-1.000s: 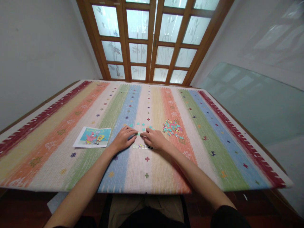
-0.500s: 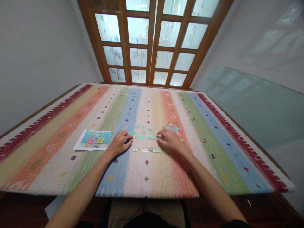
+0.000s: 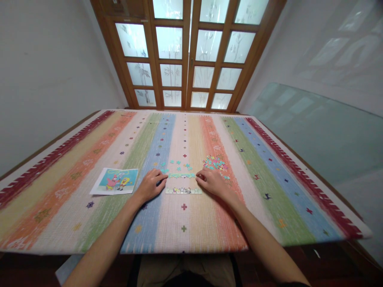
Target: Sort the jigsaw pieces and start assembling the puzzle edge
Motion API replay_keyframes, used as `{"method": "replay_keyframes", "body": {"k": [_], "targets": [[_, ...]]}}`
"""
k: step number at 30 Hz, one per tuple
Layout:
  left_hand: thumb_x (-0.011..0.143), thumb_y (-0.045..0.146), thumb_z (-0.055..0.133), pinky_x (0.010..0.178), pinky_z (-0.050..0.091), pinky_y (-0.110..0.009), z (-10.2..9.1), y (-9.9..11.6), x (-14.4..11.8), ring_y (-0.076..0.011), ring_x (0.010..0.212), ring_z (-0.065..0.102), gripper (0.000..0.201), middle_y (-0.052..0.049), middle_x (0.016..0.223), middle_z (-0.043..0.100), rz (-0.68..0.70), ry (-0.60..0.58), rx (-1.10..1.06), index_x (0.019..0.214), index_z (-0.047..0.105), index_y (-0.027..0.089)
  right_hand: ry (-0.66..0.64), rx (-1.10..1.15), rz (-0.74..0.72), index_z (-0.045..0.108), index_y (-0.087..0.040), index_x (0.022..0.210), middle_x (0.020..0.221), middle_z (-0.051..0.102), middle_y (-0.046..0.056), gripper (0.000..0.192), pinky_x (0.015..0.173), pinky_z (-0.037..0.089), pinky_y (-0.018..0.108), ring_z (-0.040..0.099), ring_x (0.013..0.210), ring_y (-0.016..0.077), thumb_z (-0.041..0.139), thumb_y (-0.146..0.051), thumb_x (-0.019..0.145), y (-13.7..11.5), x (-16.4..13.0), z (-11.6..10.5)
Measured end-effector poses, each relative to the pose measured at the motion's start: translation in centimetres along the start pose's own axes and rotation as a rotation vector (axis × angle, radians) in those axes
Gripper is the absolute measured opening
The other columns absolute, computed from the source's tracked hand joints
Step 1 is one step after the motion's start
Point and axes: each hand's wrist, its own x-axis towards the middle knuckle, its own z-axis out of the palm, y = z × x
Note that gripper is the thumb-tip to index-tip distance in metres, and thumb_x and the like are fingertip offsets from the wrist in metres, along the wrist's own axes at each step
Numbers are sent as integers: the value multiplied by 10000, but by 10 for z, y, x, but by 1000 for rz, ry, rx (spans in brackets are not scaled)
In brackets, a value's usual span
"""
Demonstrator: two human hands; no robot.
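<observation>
A narrow strip of joined jigsaw puzzle pieces (image 3: 181, 175), mostly turquoise, lies crosswise on the tablecloth between my hands. My left hand (image 3: 152, 185) has its thumb and forefinger closed at the strip's left end. At the right end, my right hand (image 3: 213, 181) pinches the strip's edge with its fingertips, the other fingers curled. Nearer to me, a second joined strip (image 3: 183, 191), pale with darker and coloured bits, lies apart from the first and roughly parallel. Just beyond the upper strip, several loose turquoise pieces (image 3: 178, 162) are scattered.
A heap of mixed puzzle pieces (image 3: 214, 162) lies beyond my right hand. On the left rests a printed cartoon picture (image 3: 119, 181). The striped tablecloth (image 3: 184, 235) covers the table, whose front edge is close to my body. Wooden glazed doors (image 3: 188, 59) stand behind.
My fingertips have closed in on both ends of the upper strip, which looks straighter. The whole view has shifted slightly, with the table lower in the picture.
</observation>
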Motion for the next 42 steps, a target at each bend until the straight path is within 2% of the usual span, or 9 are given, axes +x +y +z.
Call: {"method": "replay_keyframes", "body": {"k": [7,29,37,42], "targets": [[973,222,513,796,495,-365,2,3,2,-208,805,582,223,-51,831,634,0,-12,-7,1026,728,197,32,-24,25,730,-193,896,925,729,81,160,757,421,300,636,863,211,574,-205,929,-5,4,7],[978,233,484,790,503,-368,6,2,9,-217,803,580,283,-63,825,618,-27,-52,-24,1067,750,196,41,-27,53,738,-168,961,978,720,86,176,775,434,286,637,879,200,575,-231,944,-1,8,7],[977,248,485,802,509,-368,0,-5,6,-219,811,590,282,-63,828,617,-49,15,36,1077,739,176,94,-36,37,745,-169,1068,1020,707,93,276,818,447,295,639,917,208,485,-174,977,-2,7,5],[974,254,496,822,508,-371,-1,-6,4,-219,821,590,268,-61,833,621,-47,17,85,1075,731,176,108,-61,19,751,-173,1098,1026,678,93,273,804,457,285,650,928,211,523,-173,948,-4,6,6]]}}
